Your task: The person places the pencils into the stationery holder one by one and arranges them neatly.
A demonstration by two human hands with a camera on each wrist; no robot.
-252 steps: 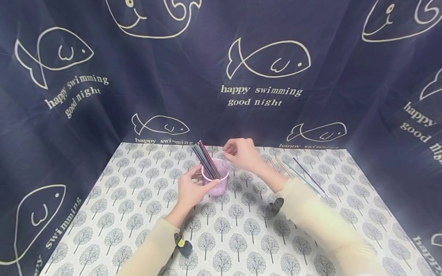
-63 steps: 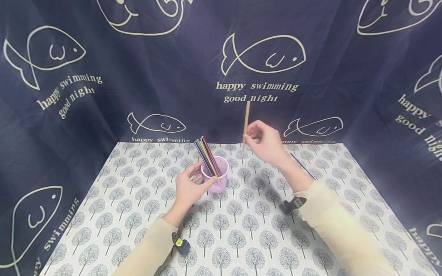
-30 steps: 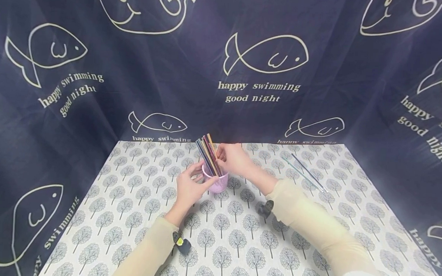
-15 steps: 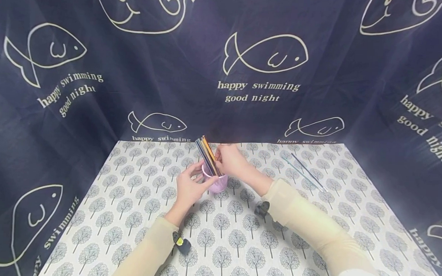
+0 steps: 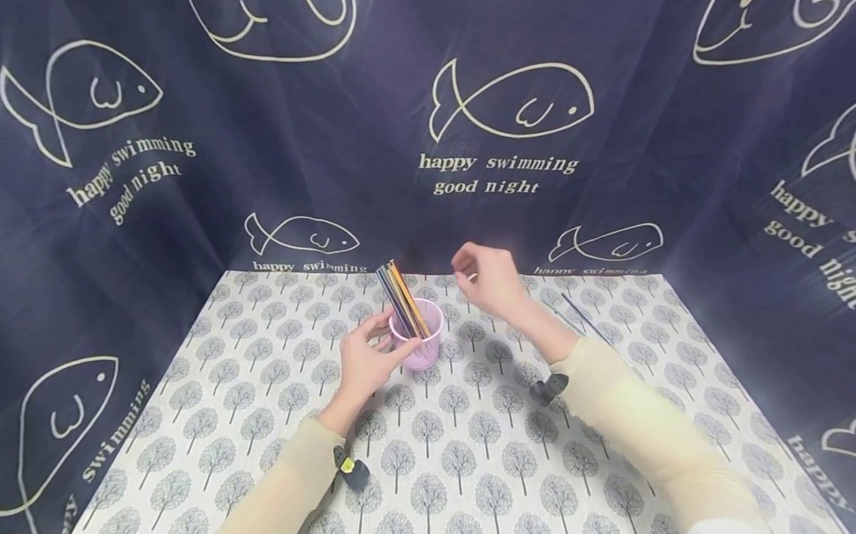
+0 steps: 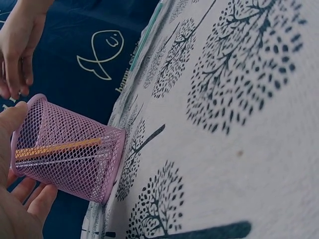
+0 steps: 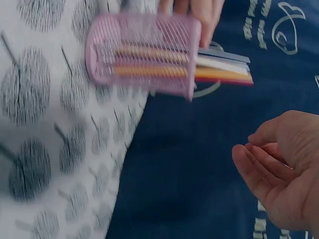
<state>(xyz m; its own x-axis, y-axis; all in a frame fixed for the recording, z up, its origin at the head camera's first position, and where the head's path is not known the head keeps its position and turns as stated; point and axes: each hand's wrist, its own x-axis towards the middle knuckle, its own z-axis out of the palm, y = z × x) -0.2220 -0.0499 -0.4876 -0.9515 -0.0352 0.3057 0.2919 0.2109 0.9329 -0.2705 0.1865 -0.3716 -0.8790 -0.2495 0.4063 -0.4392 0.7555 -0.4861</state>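
Note:
A pink mesh pencil cup [image 5: 427, 353] stands on the cloth. My left hand [image 5: 370, 356] grips it by the rim from the left, thumb in front and fingers behind. Several colored pencils [image 5: 406, 304] lean to the left inside it, an orange one among them; its lower end shows through the mesh [image 6: 89, 114] in the left wrist view. My right hand [image 5: 492, 284] is raised to the right of the cup, with fingers loosely bent. In the right wrist view this hand [image 7: 289, 172] has nothing between thumb and fingers.
Two pencils lie on the table at the right, a teal one [image 5: 568, 318] and a dark blue one [image 5: 585, 315], partly behind the right forearm. The tree-print tablecloth [image 5: 426, 466] ends at a dark blue curtain [image 5: 375, 161] with fish drawings.
Over these seconds the right hand has brought yellow and orange pencils into the cup, then let go and moved up and right. Fewer pencils lie at the right. The left hand stays on the cup.

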